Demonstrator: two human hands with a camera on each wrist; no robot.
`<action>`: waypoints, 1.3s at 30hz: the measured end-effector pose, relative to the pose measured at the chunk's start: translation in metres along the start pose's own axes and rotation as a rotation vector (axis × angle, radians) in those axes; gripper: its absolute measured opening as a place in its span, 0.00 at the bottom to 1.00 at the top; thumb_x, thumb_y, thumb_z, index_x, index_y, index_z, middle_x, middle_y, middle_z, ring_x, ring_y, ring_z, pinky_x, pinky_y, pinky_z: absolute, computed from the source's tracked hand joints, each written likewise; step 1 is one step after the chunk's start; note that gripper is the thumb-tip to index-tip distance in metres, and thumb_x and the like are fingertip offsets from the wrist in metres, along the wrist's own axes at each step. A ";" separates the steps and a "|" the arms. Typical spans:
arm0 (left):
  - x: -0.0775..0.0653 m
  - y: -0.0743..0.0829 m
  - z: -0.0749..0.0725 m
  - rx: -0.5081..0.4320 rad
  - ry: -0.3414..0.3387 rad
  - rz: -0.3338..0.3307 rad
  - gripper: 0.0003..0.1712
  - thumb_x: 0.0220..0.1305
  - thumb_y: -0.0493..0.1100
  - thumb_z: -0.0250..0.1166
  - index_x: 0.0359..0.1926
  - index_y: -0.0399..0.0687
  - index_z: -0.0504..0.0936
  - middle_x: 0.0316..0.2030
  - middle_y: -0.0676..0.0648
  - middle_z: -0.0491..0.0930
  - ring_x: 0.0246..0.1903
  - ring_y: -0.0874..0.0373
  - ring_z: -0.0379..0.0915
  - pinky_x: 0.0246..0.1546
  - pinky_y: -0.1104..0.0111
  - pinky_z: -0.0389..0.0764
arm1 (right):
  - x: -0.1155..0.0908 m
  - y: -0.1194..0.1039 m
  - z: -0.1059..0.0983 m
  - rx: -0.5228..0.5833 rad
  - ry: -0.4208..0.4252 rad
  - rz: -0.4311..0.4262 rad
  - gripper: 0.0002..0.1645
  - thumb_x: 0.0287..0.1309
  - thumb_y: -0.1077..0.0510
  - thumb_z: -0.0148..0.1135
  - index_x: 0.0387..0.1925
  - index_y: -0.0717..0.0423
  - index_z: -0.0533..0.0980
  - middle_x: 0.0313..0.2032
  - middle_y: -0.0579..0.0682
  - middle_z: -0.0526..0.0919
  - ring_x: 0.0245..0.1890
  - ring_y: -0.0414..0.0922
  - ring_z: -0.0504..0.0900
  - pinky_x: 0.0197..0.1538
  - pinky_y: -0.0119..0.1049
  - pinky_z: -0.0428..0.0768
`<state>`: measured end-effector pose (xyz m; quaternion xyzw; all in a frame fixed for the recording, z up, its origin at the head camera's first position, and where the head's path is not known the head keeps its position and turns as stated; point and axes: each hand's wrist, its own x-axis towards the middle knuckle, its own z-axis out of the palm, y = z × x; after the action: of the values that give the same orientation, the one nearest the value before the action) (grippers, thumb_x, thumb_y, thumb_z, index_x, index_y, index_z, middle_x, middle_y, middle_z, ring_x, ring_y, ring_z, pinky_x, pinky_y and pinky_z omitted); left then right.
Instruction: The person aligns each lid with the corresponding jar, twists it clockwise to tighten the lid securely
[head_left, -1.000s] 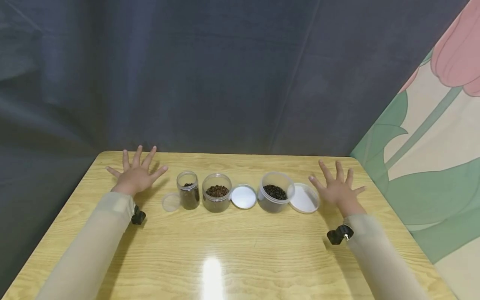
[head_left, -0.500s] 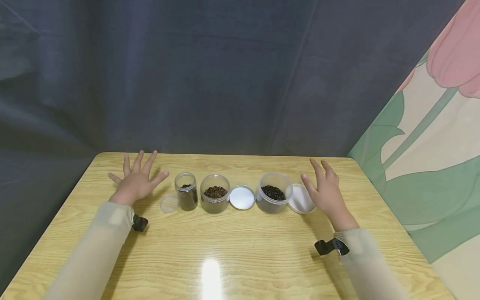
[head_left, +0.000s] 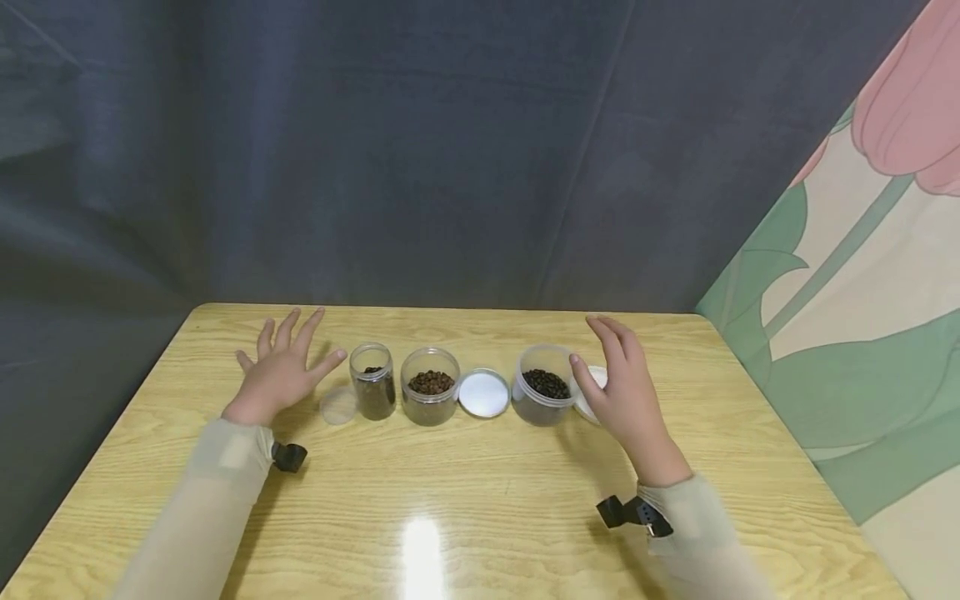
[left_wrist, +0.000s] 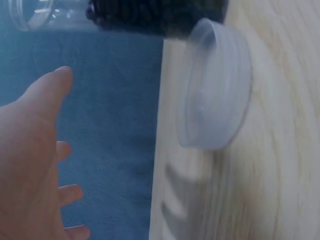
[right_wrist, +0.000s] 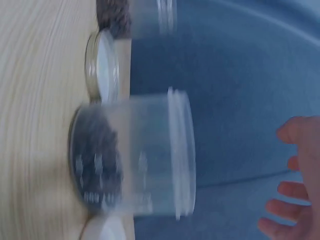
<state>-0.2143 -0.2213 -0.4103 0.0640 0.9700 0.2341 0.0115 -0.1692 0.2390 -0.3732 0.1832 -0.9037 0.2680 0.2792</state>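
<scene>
Several clear containers of dark and brown beans, like coffee beans, stand uncovered in a row. My left hand point(head_left: 279, 379), fingers spread, hovers left of the narrow jar point(head_left: 375, 396) and its clear lid point(head_left: 339, 406); the left wrist view shows this lid point(left_wrist: 215, 90) apart from the fingers. My right hand point(head_left: 624, 400) is raised beside the large translucent tub point(head_left: 542, 411), thumb and fingers parted. It partly covers the white lid point(head_left: 598, 377). In the right wrist view a gap lies between the fingers and the tub point(right_wrist: 150, 155). Neither hand holds anything.
Mid-row stand a medium jar point(head_left: 431, 408) of brown beans and a white lid with a metallic-looking rim point(head_left: 484, 394). The wooden table point(head_left: 480, 483) ends at a dark curtain point(head_left: 450, 167). A flower-patterned panel point(head_left: 885, 333) is to the right.
My right hand has moved left from beyond the white lid to beside the tub, its fingers drawing together. My left hand has shifted slightly right toward the narrow jar. The containers stay put.
</scene>
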 end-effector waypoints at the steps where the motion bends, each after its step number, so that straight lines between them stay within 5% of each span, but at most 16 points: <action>1: -0.001 0.001 0.000 -0.005 0.006 0.003 0.52 0.71 0.75 0.46 0.82 0.57 0.38 0.79 0.33 0.32 0.72 0.21 0.21 0.52 0.14 0.26 | 0.000 -0.005 0.002 0.005 0.011 -0.023 0.34 0.66 0.61 0.65 0.69 0.67 0.66 0.66 0.68 0.66 0.67 0.66 0.65 0.66 0.65 0.69; 9: -0.008 0.009 0.002 -0.022 0.032 0.019 0.51 0.71 0.75 0.47 0.82 0.54 0.42 0.78 0.30 0.37 0.73 0.22 0.31 0.58 0.16 0.38 | -0.002 -0.037 0.022 0.042 0.104 -0.238 0.34 0.59 0.64 0.69 0.66 0.68 0.70 0.61 0.67 0.72 0.62 0.62 0.73 0.62 0.55 0.77; 17: -0.017 0.013 0.008 0.022 0.049 0.053 0.43 0.75 0.65 0.53 0.78 0.46 0.56 0.75 0.26 0.48 0.69 0.18 0.44 0.58 0.19 0.54 | 0.000 -0.062 0.047 0.149 0.143 -0.336 0.31 0.59 0.65 0.69 0.63 0.66 0.72 0.58 0.64 0.75 0.58 0.59 0.77 0.57 0.48 0.82; 25: -0.017 0.017 0.014 0.049 0.019 0.108 0.33 0.75 0.53 0.59 0.72 0.40 0.67 0.70 0.27 0.61 0.64 0.19 0.58 0.54 0.24 0.68 | -0.003 -0.084 0.072 0.320 0.112 -0.286 0.35 0.49 0.72 0.76 0.60 0.69 0.73 0.57 0.64 0.75 0.55 0.58 0.79 0.53 0.44 0.87; 39: -0.019 0.019 0.015 0.010 -0.064 0.172 0.29 0.73 0.47 0.63 0.67 0.35 0.72 0.64 0.26 0.69 0.60 0.24 0.67 0.58 0.32 0.72 | 0.001 -0.121 0.099 0.591 -0.055 -0.027 0.35 0.54 0.70 0.74 0.62 0.68 0.71 0.59 0.64 0.74 0.55 0.60 0.79 0.54 0.36 0.86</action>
<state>-0.1923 -0.2004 -0.4153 0.1549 0.9612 0.2272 0.0222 -0.1516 0.0852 -0.3956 0.2759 -0.7913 0.5105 0.1927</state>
